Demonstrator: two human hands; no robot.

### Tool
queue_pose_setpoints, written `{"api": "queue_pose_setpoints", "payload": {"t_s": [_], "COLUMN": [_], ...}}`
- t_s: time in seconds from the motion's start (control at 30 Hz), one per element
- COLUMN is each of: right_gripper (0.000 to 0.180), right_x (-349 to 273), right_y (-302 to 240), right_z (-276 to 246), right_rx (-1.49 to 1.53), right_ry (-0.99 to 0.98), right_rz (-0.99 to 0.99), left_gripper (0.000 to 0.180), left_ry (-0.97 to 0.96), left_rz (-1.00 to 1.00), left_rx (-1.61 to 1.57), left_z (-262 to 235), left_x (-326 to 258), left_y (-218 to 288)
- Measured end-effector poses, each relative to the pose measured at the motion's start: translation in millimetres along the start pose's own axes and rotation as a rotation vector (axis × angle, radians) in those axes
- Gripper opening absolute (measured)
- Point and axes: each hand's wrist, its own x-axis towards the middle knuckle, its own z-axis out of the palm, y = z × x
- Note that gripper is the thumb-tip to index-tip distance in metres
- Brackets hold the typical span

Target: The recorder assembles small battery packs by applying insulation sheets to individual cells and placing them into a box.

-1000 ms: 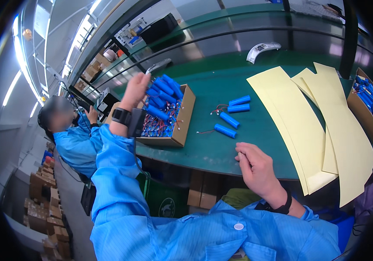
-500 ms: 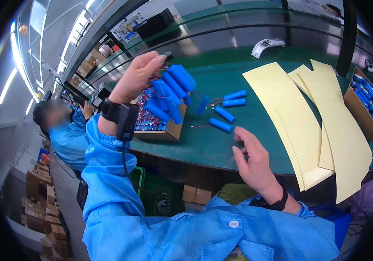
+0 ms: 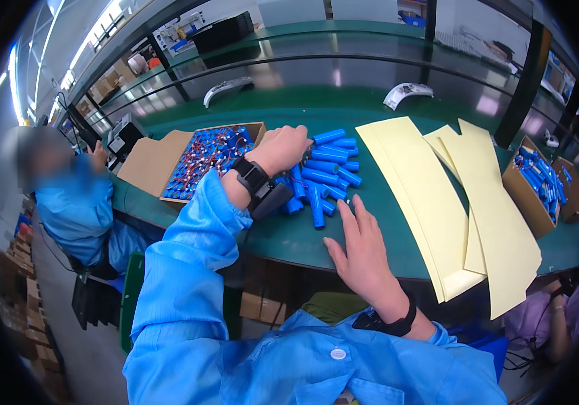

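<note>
A pile of blue cylindrical batteries (image 3: 323, 173) lies on the green tabletop in front of me. My left hand (image 3: 283, 148) is at the pile's left side, fingers curled down where the battery wires gather; the hand mostly hides its own fingertips and the wires. Close to the pile's near right edge, my right hand (image 3: 368, 255) is open, with fingers stretched and nothing in it. To the left of my left hand stands an open cardboard box (image 3: 151, 162) filled with more blue batteries, their red and black wires and white connectors on top.
Cream cardboard sheets (image 3: 414, 209) overlap on the table to the right. Beyond them is another cardboard box (image 3: 529, 202) of batteries. Two curved white parts (image 3: 407, 94) rest farther back. A person in blue (image 3: 77, 209) sits at left; another person's arm (image 3: 559, 320) shows at lower right.
My left hand has come down to the right, bringing the hanging bunch of batteries onto the table among the loose ones. My right hand's fingers have spread beside the pile. The view has shifted.
</note>
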Motion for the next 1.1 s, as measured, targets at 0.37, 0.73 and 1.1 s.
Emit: {"api": "queue_pose_setpoints", "payload": {"t_s": [0.37, 0.73, 1.1], "right_gripper": [0.035, 0.060, 0.032], "right_x": [85, 232, 217], "right_y": [-20, 34, 12], "right_z": [-60, 87, 73], "right_rx": [-0.076, -0.372, -0.276], "right_ry": [0.122, -0.362, -0.479], "right_rz": [-0.128, 0.011, 0.256], "left_gripper": [0.045, 0.017, 0.017], "left_ry": [0.396, 0.391, 0.459], "left_rz": [0.070, -0.170, -0.176], "left_rx": [-0.309, -0.200, -0.256], "left_z": [4, 37, 36], "left_x": [-114, -129, -135], "left_y": [107, 82, 68]}}
